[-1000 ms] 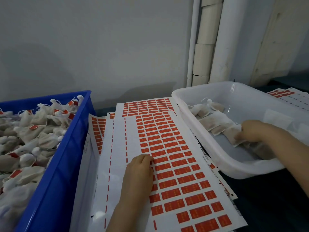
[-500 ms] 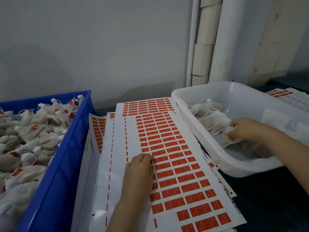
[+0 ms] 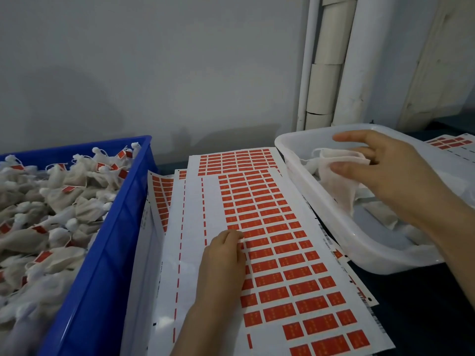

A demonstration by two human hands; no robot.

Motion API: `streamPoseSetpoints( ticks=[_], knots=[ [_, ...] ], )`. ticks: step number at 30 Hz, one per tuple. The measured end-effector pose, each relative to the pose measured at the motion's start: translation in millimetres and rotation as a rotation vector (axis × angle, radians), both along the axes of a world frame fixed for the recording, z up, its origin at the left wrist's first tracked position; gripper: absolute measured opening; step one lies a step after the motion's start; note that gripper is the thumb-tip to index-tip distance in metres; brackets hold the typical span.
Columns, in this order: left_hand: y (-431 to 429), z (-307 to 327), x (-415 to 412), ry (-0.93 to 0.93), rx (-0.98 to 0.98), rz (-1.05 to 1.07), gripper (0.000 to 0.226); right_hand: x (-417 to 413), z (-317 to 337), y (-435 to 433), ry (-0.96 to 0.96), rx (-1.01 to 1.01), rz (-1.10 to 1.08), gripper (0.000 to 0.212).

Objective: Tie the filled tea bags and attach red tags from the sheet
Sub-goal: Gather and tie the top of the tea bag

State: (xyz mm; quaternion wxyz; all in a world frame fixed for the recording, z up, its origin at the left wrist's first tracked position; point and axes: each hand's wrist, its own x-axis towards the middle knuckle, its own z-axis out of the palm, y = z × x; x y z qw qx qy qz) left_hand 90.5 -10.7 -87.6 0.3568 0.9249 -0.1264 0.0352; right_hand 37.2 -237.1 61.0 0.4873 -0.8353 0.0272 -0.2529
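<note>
At right of frame, the right hand (image 3: 393,173) pinches an untied tea bag (image 3: 336,163) above the white tub (image 3: 334,222) while the left hand (image 3: 223,255), fingers curled, picks at the tag sheet (image 3: 270,227) at centre; tying apparently comes next.

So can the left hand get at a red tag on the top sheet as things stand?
Probably yes. The left hand already rests on the top sheet, its curled fingertips at the edge of the red tags, holding nothing. Nothing covers the tags nearby.

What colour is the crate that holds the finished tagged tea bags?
Blue; the crate shows best in the head view, at the left.
</note>
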Motion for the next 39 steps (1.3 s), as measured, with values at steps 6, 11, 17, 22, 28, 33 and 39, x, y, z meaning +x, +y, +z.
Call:
streamPoseSetpoints(
  ticks=[6, 11, 17, 22, 28, 33, 39],
  knots=[
    [-3.8, 19.6, -6.5, 0.105, -0.515, 0.129, 0.017, -7.9, 1.5, 56.4, 0.039, 0.166, 0.349, 0.036],
    [0.6, 36.8, -5.2, 0.325, -0.891, -0.008, 0.061, 17.2, -56.9, 85.9, 0.167, 0.035, 0.358, 0.026],
    [-8.8, 27.4, -14.7, 0.142, -0.638, 0.073, 0.044, 32.3, -101.0, 92.1, 0.140, 0.297, 0.283, 0.024],
    [-2.9, 20.6, -9.1, -0.005, -0.688, 0.240, 0.015, 31.0, -110.1, 102.8, 0.000, 0.194, 0.033, 0.015],
    [-8.7, 19.6, -12.4, -0.120, -0.684, 0.205, 0.013, 19.8, -122.6, 120.2, 0.060, 0.204, 0.266, 0.038],
    [-9.1, 8.6, -9.3, -0.093, -0.577, 0.099, 0.010, 21.9, -127.7, 123.2, 0.013, 0.136, 0.224, 0.033],
    [-11.2, 13.1, -11.8, -0.024, -0.608, -0.014, 0.023, 20.6, -123.6, 114.6, -0.033, 0.140, 0.166, 0.008]
  ],
)
